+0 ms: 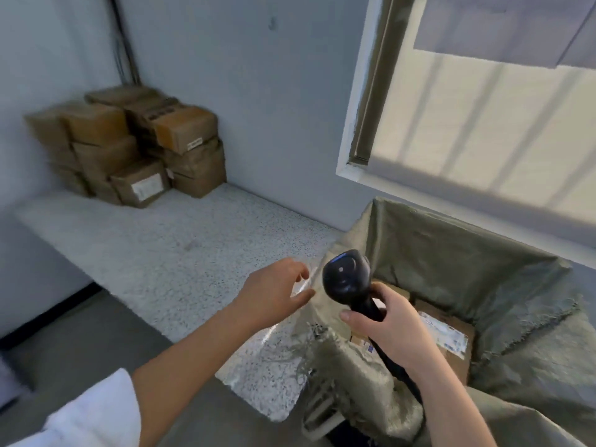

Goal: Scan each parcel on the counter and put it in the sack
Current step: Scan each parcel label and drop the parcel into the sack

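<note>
Several brown cardboard parcels [129, 146] are stacked in the far left corner of the speckled counter [180, 246]. A grey-green sack [467, 262] stands open at the right, with a labelled parcel [448, 340] lying inside it. My right hand [390, 321] grips the handle of a black barcode scanner [346, 277], held above the sack's near rim with its head up. My left hand [277, 293] hovers over the counter just left of the scanner, fingers relaxed and holding nothing.
A window with a pale frame [354, 172] sits above the sack on the grey wall. The counter's front edge drops to a dark floor at the lower left. A white sleeve [90, 414] shows at the bottom left.
</note>
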